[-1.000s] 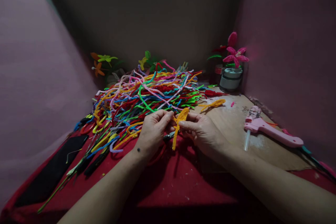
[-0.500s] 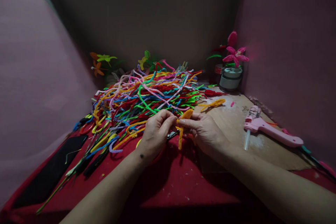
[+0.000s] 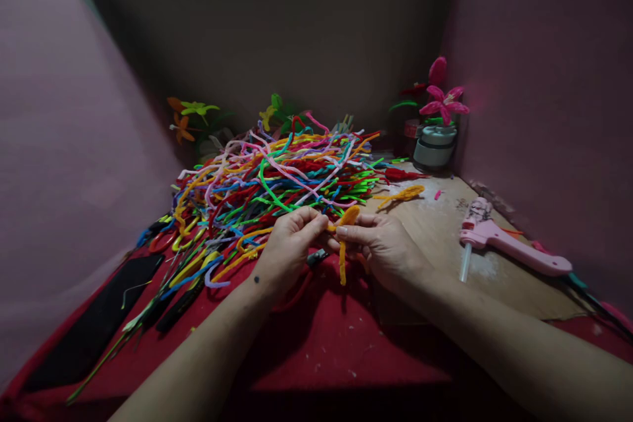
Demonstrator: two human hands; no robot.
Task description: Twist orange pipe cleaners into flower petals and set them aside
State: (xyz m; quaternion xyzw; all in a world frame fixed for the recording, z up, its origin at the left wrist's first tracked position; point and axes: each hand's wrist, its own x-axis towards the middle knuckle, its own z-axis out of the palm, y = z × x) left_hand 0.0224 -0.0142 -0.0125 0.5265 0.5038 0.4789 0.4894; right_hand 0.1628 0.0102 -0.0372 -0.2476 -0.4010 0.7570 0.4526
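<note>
An orange pipe cleaner (image 3: 349,216) is held between my two hands, with a folded loop at its top and a straight end hanging down. My right hand (image 3: 388,244) pinches it between thumb and fingers at the base of the loop. My left hand (image 3: 291,237) is closed on a piece of the orange pipe cleaner that sticks out sideways. Behind the hands lies a large pile of coloured pipe cleaners (image 3: 297,171). Under my left hand the metal part of a tool (image 3: 317,256) shows; the rest of it is mostly hidden.
At right, a pink glue gun (image 3: 514,250) lies on a cardboard sheet (image 3: 445,224), near an orange looped piece (image 3: 403,196). A pot (image 3: 435,147) with a pink flower (image 3: 444,104) stands behind. On the left are a black phone-like slab (image 3: 99,320) and scissors handles (image 3: 163,241) on red cloth (image 3: 341,356).
My left hand has shifted slightly left, away from my right hand, exposing a short sideways stretch of orange pipe cleaner. The right hand keeps its pinch almost in place.
</note>
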